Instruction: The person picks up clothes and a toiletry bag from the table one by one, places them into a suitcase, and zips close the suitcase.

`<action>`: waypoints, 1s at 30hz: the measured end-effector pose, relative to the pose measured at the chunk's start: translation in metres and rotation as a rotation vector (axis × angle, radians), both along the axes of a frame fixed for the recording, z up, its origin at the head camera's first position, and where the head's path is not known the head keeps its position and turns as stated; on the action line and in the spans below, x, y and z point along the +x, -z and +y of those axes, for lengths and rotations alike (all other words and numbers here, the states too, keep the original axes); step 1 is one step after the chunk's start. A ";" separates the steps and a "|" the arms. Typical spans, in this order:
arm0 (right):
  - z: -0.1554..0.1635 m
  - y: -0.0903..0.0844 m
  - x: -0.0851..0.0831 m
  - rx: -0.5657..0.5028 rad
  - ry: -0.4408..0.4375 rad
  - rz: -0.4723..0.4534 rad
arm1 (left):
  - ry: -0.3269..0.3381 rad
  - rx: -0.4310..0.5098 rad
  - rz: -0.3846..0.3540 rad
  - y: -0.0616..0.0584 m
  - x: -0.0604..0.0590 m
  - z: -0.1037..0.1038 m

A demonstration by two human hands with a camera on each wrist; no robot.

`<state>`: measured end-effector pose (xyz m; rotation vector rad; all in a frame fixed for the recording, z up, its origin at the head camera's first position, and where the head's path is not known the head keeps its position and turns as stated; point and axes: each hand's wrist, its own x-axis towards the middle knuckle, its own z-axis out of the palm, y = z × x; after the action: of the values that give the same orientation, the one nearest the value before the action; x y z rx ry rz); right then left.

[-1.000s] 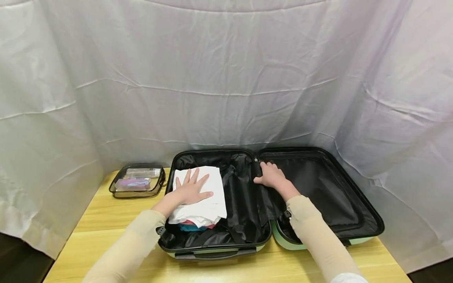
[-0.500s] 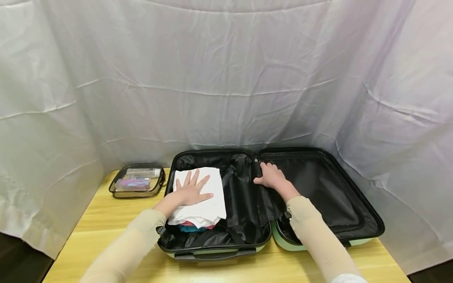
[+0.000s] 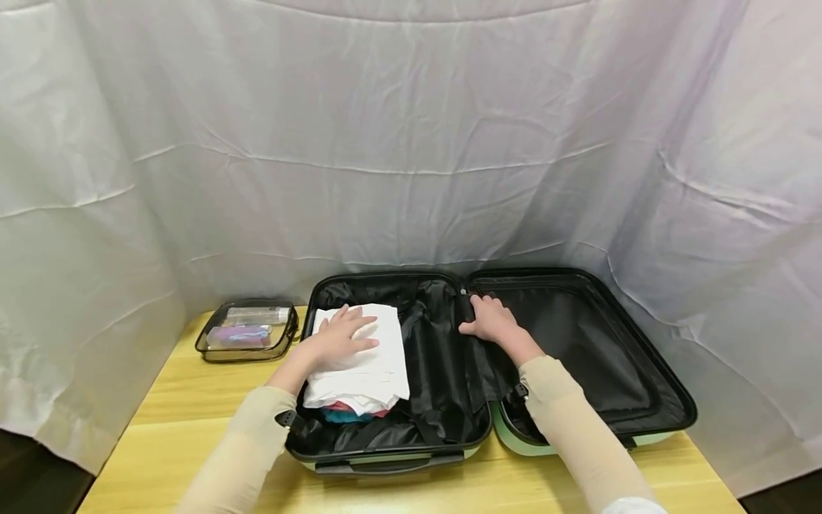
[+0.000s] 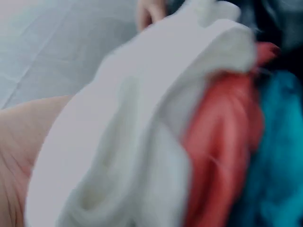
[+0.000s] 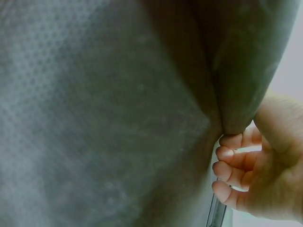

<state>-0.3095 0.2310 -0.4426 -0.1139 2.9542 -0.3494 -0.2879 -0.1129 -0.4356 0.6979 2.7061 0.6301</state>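
Observation:
A folded white garment (image 3: 379, 364) lies in the left half of the open suitcase (image 3: 443, 357), on top of red cloth (image 4: 222, 142) and teal cloth (image 4: 279, 156). My left hand (image 3: 338, 337) is over the white garment with its fingers spread and fairly straight; whether the palm touches the cloth I cannot tell. At the suitcase's middle seam, my right hand (image 3: 493, 319) grips the dark lining (image 5: 118, 118). In the right wrist view its fingers (image 5: 229, 172) curl at the fabric's edge.
To the left of the suitcase, a clear black-trimmed pouch (image 3: 212, 351) holds a bottle (image 3: 257, 315) and a purple item (image 3: 239, 335). The suitcase's right half (image 3: 597, 357) lies open on the wooden table (image 3: 173, 421). Pale curtains (image 3: 385, 143) hang behind and at both sides.
My left hand has shifted slightly up and left on the white garment, its fingers turning rightward and less widely spread. The right hand has stayed at the seam.

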 end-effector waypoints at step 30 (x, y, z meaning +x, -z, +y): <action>0.001 0.000 0.003 0.070 -0.026 0.054 | -0.098 0.362 0.259 -0.074 0.058 -0.057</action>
<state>-0.3066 0.2319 -0.4430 -0.1560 3.0112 -0.2433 -0.2296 -0.1695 -0.3617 0.7808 2.9068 1.1464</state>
